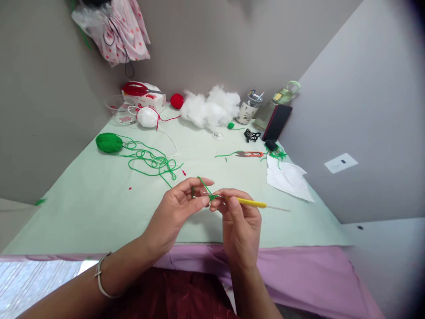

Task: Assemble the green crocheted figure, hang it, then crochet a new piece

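My left hand [181,208] is closed in a pinch on a strand of green yarn [201,182] looped over its fingers. My right hand [237,217] grips a yellow-handled crochet hook [254,203] whose metal tip meets the yarn between both hands. The strand trails back across the pale green table [99,208] in loose tangles [149,160] to a green yarn ball [109,142] at the left. A bracelet sits on my left wrist.
At the back lie white stuffing [210,107], a red yarn ball [177,100], a white ball [148,117], red scissors on a box [141,92], a pen cup [248,108], a bottle [282,97], a phone [277,122]. Orange snips [249,154] and white paper [288,178] lie right.
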Tool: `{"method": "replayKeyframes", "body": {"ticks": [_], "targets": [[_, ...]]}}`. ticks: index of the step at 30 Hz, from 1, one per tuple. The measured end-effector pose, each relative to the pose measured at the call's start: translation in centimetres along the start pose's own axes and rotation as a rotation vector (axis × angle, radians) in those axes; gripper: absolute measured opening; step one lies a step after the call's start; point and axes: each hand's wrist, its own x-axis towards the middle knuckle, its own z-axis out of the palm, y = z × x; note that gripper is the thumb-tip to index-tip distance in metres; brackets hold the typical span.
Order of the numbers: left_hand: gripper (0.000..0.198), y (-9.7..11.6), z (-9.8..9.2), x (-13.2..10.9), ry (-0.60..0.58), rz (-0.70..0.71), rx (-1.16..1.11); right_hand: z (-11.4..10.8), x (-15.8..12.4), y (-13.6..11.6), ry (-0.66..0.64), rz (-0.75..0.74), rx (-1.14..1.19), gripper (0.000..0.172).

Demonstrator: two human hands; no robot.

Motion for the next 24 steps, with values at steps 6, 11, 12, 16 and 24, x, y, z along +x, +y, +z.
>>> {"method": "replayKeyframes", "body": {"ticks": [6, 11, 12, 16, 24], "targets": [[0.023, 0.3, -0.3, -0.1, -0.03, -0.005, 0.037, -0.7, 0.1, -0.9, -0.094, -0.042, -0.095, 0.021], [0.023, 0.3, -0.2, -0.2, 0.0, 0.069, 0.107, -1.3, -0.6, -1.0, -0.195, -0.41, -0.59, 0.029], [0.025, 0.2, -0.1, -0.3, 0.008, 0.068, 0.096, -1.3, -0.8, -0.8, -0.215, -0.512, -0.7, 0.033], [0.041, 0.4, 0.4, -0.3, -0.025, -0.122, -0.118, -1.4, -1.4, 0.1, -0.163, -0.708, -0.887, 0.042], [0.037, 1.0, 0.4, 0.0, -0.063, -0.136, -0.219, -0.2, 0.3, -1.3, -0.061, -0.226, -0.274, 0.02]]}}
